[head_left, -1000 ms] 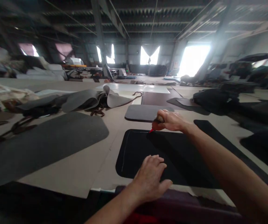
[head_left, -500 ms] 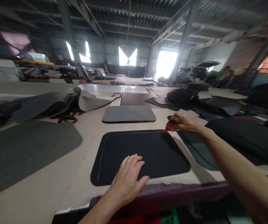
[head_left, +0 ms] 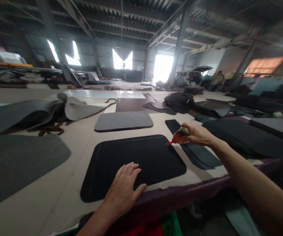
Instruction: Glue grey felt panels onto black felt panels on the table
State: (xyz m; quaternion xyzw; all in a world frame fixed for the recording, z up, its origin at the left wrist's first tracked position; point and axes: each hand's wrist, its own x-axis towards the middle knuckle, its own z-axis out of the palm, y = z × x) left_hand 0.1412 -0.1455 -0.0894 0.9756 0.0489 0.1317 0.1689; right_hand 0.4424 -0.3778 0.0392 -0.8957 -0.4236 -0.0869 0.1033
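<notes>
1. Black panel lies on the pale table; I suspect weak pressure could let it skew.
2. Left hand, panel's six o'clock: fingers nearly together, thumb apart.
3. Right hand, two o'clock, fingers curled round red-tipped tool: wobble might misplace the tip.

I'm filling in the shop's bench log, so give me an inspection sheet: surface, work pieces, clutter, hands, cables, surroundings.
Surface: pale-topped table, seam or crease line visible at left.
Work pieces: black panel lying flat, thin light line near its far and left edges; grey panel just beyond.
Clutter: folded grey sheets and dark grey sheet at left; black bundle and dark pieces at right.
Hands: left hand open at the black panel's near side; right hand grips a red-tipped tool at its far right corner.
Cables: nothing seen that is clearly a cable.
Surroundings: steel-beamed hall, bright doorway, people far off at right.
</notes>
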